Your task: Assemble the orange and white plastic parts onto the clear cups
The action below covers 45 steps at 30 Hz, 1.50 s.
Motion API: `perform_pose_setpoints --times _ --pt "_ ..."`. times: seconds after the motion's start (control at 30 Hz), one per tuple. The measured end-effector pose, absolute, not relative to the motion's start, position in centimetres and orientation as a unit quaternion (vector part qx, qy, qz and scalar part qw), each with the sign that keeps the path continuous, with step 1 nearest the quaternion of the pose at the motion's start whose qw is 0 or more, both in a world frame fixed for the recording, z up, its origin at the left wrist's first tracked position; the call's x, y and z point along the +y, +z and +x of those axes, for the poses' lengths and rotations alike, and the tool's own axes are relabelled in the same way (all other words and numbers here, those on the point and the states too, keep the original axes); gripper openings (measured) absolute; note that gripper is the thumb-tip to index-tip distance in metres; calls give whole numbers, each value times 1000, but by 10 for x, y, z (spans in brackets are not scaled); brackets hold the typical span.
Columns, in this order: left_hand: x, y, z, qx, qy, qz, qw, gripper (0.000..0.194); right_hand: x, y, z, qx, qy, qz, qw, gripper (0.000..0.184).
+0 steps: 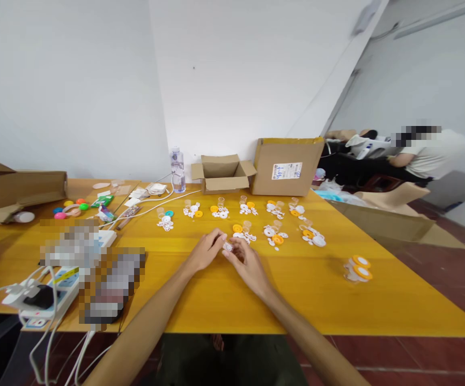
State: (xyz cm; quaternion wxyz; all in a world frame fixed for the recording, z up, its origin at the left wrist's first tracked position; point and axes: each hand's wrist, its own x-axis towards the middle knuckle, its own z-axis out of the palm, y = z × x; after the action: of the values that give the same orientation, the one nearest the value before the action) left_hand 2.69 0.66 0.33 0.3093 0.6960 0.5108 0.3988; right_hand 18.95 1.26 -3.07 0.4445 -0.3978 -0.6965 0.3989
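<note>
My left hand (207, 250) and my right hand (251, 266) meet above the middle of the wooden table (216, 305). Between their fingertips is a small white piece with dark spots or holes (227, 246), pinched from both sides; its exact kind is too small to make out. Just beyond my hands lies a group with an orange ring (237, 228), a transparent cup (247, 225) and white perforated pieces (250, 237). Similar groups spread across the table's back half, one with a teal ring (169, 213). Two transparent jars with orange-rimmed lids (360, 268) stand at the right.
Behind the groups stand an open cardboard box (226, 185), a closed carton (268, 185) and a water bottle (178, 170). On the left are a power strip (69, 281) with cables, a blurred phone-like object (115, 284) and coloured balls (60, 215). Another person (425, 153) sits at far right.
</note>
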Motion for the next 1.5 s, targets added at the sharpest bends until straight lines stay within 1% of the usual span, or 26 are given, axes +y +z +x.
perform_pose_setpoints --times 0.1,0.27,0.47,0.77,1.03,1.33,1.5 --pt "7 4 27 504 402 699 309 37 12 -29 190 -712 395 -387 432 33" --pt "8 2 28 501 404 701 309 36 11 -27 190 -707 391 -390 441 31" --pt "7 2 28 492 418 697 312 36 10 -26 189 -705 395 -394 439 35" --pt "8 3 28 498 413 696 311 38 11 -25 190 -711 396 -377 442 30" --pt "8 1 28 498 419 693 309 39 10 -24 190 -702 408 -382 441 33" --pt "9 3 28 490 430 694 305 36 12 -26 190 -710 412 -364 440 36" --pt "10 0 27 498 423 695 300 37 11 -25 189 -701 413 -368 449 33"
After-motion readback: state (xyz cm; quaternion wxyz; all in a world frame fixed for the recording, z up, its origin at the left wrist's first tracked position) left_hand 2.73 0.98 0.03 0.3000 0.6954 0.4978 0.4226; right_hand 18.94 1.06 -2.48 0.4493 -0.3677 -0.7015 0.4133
